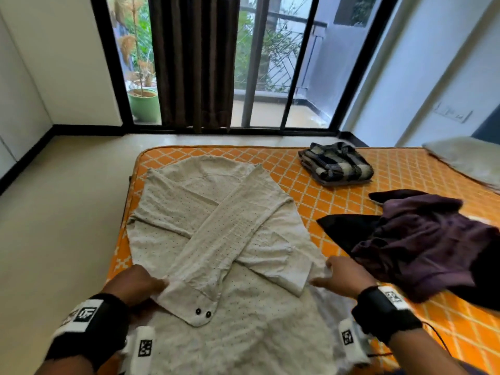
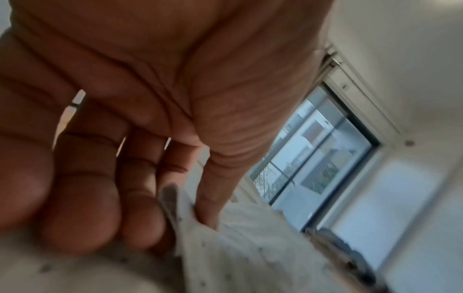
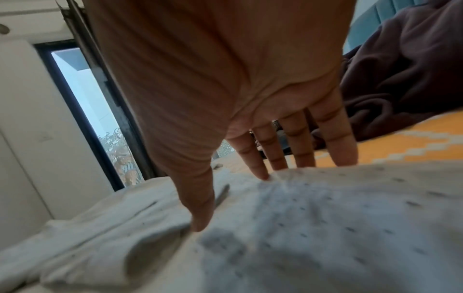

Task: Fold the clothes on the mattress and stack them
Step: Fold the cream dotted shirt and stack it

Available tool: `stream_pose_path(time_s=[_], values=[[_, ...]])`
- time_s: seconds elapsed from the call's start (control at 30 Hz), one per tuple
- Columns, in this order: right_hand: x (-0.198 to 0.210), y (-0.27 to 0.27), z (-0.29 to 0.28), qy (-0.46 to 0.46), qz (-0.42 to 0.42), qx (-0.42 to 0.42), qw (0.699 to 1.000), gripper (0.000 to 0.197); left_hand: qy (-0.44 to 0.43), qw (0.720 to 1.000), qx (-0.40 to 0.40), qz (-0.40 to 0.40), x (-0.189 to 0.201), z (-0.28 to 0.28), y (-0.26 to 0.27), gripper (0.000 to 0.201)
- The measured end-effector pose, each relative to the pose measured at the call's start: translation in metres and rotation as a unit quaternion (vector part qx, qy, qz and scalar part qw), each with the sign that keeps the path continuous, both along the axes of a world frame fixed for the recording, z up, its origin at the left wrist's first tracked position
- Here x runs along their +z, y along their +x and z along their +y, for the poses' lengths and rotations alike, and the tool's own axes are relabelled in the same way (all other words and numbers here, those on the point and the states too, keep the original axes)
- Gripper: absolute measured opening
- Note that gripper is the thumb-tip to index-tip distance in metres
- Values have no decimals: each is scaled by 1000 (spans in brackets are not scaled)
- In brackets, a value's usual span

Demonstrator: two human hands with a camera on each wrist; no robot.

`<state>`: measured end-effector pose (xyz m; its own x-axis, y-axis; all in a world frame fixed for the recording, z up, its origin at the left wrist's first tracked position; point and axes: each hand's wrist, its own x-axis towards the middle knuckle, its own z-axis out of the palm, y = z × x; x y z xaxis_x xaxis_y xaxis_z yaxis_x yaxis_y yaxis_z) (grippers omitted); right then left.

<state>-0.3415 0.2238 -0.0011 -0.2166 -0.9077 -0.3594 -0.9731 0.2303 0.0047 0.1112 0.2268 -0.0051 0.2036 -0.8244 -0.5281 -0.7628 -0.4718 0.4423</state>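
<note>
left hand pinches the dotted shirt — right hand, fingers spread, presses it.

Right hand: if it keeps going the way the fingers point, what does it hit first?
The right hand points left across the white shirt. Its fingertips already touch the cloth; going on, it would likely meet the folded sleeve's edge first, though depth is unclear.

Shirt: matt dotted cloth; mattress woven.
</note>
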Motion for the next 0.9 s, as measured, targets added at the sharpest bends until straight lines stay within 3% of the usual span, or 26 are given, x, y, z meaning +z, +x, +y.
stream_pose_path(time_s=[0.07,0.13,0.2,0.27,0.33,0.47,0.57,0.73,0.9], values=[[-11,-6,10,-14,12,2,1000,82,6,991,-49,-121,-6,2,3,60],[-13,-13,12,-13,-2,-13,1000,86,-55,968,-59,-237,-3,9,-6,60],[-12,-17,11,-5,-26,-40,999,81,-134,942,-97,-293,0,17,-23,58],[-13,-23,12,-1,-48,-68,997,78,-206,920,-173,-284,-4,23,-43,50],[-11,-28,15,0,-60,-87,994,73,-193,921,-239,-238,-9,29,-55,38],[-2,-37,22,-12,-57,-90,994,56,-128,944,-245,-181,-1,33,-55,39],[1,-35,23,-17,-70,-82,994,54,-162,931,-233,-231,25,27,-73,44],[15,-24,21,-23,-70,-51,996,49,-264,907,-252,-209,64,-18,-183,47],[29,-29,24,-17,-96,-57,994,44,-237,872,-329,-274,58,-111,-306,54]])
